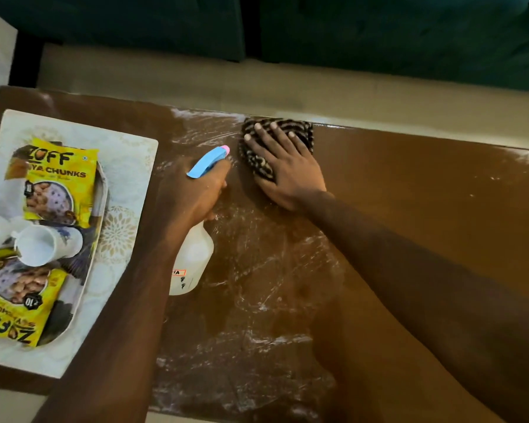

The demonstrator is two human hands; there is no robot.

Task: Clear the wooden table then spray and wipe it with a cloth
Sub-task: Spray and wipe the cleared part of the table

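Note:
A brown wooden table fills the view, streaked with white spray marks across its middle. My left hand grips a white spray bottle with a blue trigger head, held just above the table. My right hand lies flat, fingers spread, pressing a black-and-tan striped cloth onto the table near its far edge. The cloth is partly hidden under my palm.
At the table's left end lies a white patterned mat carrying a tray with two yellow snack packets and white cups. Beyond the far edge are pale floor and a dark green sofa.

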